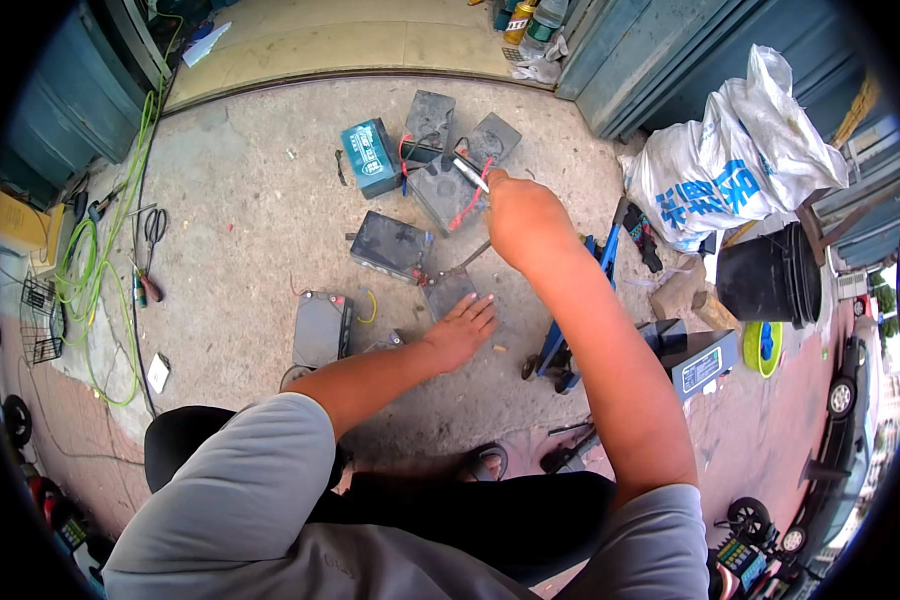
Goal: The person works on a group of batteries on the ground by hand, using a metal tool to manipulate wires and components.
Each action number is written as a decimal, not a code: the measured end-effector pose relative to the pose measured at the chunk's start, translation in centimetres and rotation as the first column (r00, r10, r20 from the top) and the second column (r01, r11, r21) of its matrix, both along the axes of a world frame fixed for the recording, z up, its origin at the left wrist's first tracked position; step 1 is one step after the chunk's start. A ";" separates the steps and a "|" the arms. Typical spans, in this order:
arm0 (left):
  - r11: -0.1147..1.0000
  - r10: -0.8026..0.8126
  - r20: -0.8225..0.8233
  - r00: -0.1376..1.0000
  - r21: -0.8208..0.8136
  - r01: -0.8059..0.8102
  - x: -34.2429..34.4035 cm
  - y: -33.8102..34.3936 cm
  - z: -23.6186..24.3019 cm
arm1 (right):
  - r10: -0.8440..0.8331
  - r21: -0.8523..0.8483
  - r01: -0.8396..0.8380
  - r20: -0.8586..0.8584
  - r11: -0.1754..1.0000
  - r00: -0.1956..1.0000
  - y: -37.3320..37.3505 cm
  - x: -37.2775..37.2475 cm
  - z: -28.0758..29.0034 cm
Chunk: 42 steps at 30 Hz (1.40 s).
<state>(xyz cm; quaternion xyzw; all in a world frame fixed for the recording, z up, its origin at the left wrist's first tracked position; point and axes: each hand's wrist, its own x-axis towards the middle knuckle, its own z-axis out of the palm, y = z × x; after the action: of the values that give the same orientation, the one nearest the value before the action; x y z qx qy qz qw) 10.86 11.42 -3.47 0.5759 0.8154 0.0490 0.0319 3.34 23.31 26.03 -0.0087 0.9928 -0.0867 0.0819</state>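
Note:
My right hand (528, 220) is closed around a slim silver tool (470, 173), whose kind I cannot make out. The tool slants over a dusty grey battery (438, 192), beside a red wire (462, 215). Fingers outstretched, my left hand (460, 335) rests on another grey battery (444, 291), partly covering it. Just beyond that one lies a dark battery (388, 243). A teal battery (370, 155) and two more grey ones, one at the back (431, 112) and one to its right (497, 137), sit close to the tool. Near my left forearm is a grey battery (320, 328).
Green cable (90, 270) and scissors (155, 226) lie at the left. A blue metal frame (553, 345) stands beside my right forearm. Farther right are a white woven sack (715, 165), a black bucket (770, 278) and a yellow-green bowl (763, 362). A doorway threshold (320, 76) runs across the back.

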 end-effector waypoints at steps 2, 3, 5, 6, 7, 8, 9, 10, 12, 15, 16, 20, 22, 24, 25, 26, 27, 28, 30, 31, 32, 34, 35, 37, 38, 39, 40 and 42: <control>0.999 0.036 0.002 0.999 0.021 -0.036 0.1 0.1 0.0 | -0.060 -0.027 0.059 -0.046 0.998 0.997 -0.4 0.1 -0.3; 0.999 0.029 0.010 1.000 0.033 -0.029 0.2 0.1 0.3 | -0.132 -0.120 0.122 -0.085 0.985 0.988 -0.3 0.8 -0.9; 0.998 0.014 0.028 1.000 0.056 -0.016 0.1 0.1 0.9 | -0.310 -0.527 0.307 0.085 0.793 0.947 0.1 0.9 -1.5; 0.999 -0.014 0.050 0.999 0.041 0.012 -0.1 0.3 1.2 | -0.339 -0.735 0.447 0.307 0.510 0.890 0.5 0.8 -1.4; 0.999 -0.042 0.072 0.997 0.027 0.040 -0.3 0.6 1.5 | -0.279 -0.810 0.565 0.512 0.157 0.812 0.8 0.8 -1.3; 0.997 -0.070 0.095 0.993 0.013 0.069 -0.3 0.9 1.7 | -0.352 -0.794 0.468 0.342 0.387 0.871 1.0 1.0 -2.1; 0.997 -0.069 0.091 0.993 0.032 0.066 -0.5 0.8 1.6 | -0.363 -0.713 0.355 0.151 0.604 0.920 0.5 0.9 -2.7; 0.997 -0.068 0.088 0.994 0.051 0.064 -0.6 0.5 1.5 | -0.323 -0.569 0.243 -0.042 0.785 0.945 0.2 0.7 -3.1; 0.995 -0.065 0.088 0.994 0.084 0.057 -0.8 0.1 1.2 | -0.004 -0.080 -0.011 -0.186 0.997 0.983 -0.2 0.6 -1.5; 0.987 -0.064 0.114 0.991 0.153 0.047 -1.0 -0.3 1.2 | 0.355 0.174 -0.310 -0.464 0.935 0.811 -0.3 0.4 -3.1; 0.980 -0.064 0.131 0.989 0.193 0.038 -1.1 -0.3 1.4 | 0.426 0.196 -0.390 -0.585 0.900 0.689 -0.2 0.2 -3.5; 0.934 0.085 0.571 0.817 0.241 -0.265 -0.1 -1.1 5.3 | -0.079 -0.252 -0.328 -0.884 0.911 0.460 -1.3 1.9 -6.1; 0.798 0.164 0.478 0.863 0.450 -0.401 -1.0 -2.9 6.8 | -0.476 -0.703 -0.343 -0.689 0.623 0.547 -2.6 1.9 -9.0; 0.665 0.245 0.439 0.865 0.573 -0.479 -2.8 -3.2 8.6 | -0.522 -0.903 -0.235 -0.404 0.361 0.751 -1.5 2.2 -11.1; 0.615 0.291 0.445 0.847 0.591 -0.522 -4.0 -3.1 9.4 | -0.472 -0.912 -0.149 -0.331 0.382 0.817 -0.4 2.6 -11.5; 0.563 0.335 0.452 0.827 0.608 -0.561 -5.1 -2.8 10.2 | -0.422 -0.912 -0.063 -0.249 0.406 0.872 0.2 2.9 -12.0; 0.595 0.319 0.504 0.802 0.552 -0.584 -6.3 -2.8 10.6 | -0.422 -0.832 -0.111 -0.385 0.544 0.821 0.0 3.1 -12.1; 0.625 0.299 0.559 0.773 0.498 -0.601 -7.4 -2.7 10.8 | -0.441 -0.842 -0.099 -0.374 0.531 0.815 0.4 3.2 -12.4; 0.639 0.242 0.652 0.718 0.450 -0.624 -8.9 -2.3 11.3 | -0.476 -0.860 -0.082 -0.356 0.504 0.804 1.4 2.9 -12.5; 0.624 0.201 0.691 0.694 0.456 -0.634 -9.5 -1.9 11.6 | -0.480 -0.858 -0.082 -0.360 0.507 0.800 1.6 2.8 -12.5; 0.610 0.157 0.728 0.668 0.460 -0.645 -9.9 -1.7 11.8 | -0.464 -0.827 -0.064 -0.376 0.559 0.802 2.0 2.9 -12.4; 0.699 0.100 0.696 0.711 0.459 -0.548 -9.6 -1.4 13.0 | -0.435 -0.761 -0.011 -0.382 0.648 0.815 1.9 3.8 -11.4; 0.749 0.124 0.733 0.669 0.373 -0.547 -9.6 -1.1 14.0 | -0.414 -0.742 0.004 -0.370 0.671 0.832 1.9 4.0 -11.2; 0.784 0.122 0.711 0.692 0.359 -0.507 -10.4 -1.3 13.6 | -0.366 -0.700 0.022 -0.346 0.714 0.864 1.6 4.2 -10.5; 0.766 0.164 0.660 0.733 0.383 -0.516 -10.8 -1.5 12.4 | -0.348 -0.711 -0.010 -0.356 0.703 0.867 1.4 4.3 -10.1; 0.751 0.205 0.609 0.766 0.404 -0.522 -10.7 -1.4 11.8 | -0.334 -0.722 -0.035 -0.362 0.691 0.871 1.4 4.6 -10.0; 0.735 0.246 0.555 0.795 0.427 -0.526 -10.6 -1.3 11.3 | -0.318 -0.733 -0.062 -0.368 0.678 0.874 1.3 4.7 -10.0; 0.660 0.314 0.479 0.820 0.511 -0.551 -11.1 -1.1 9.0 | -0.289 -0.651 -0.085 -0.445 0.755 0.848 1.4 4.0 -11.2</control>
<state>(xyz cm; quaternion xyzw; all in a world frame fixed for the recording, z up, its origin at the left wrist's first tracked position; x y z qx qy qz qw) -0.23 10.27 5.57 0.3192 0.8459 0.4261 -0.0312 7.39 24.73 14.87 -0.0031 0.8831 -0.4232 -0.2026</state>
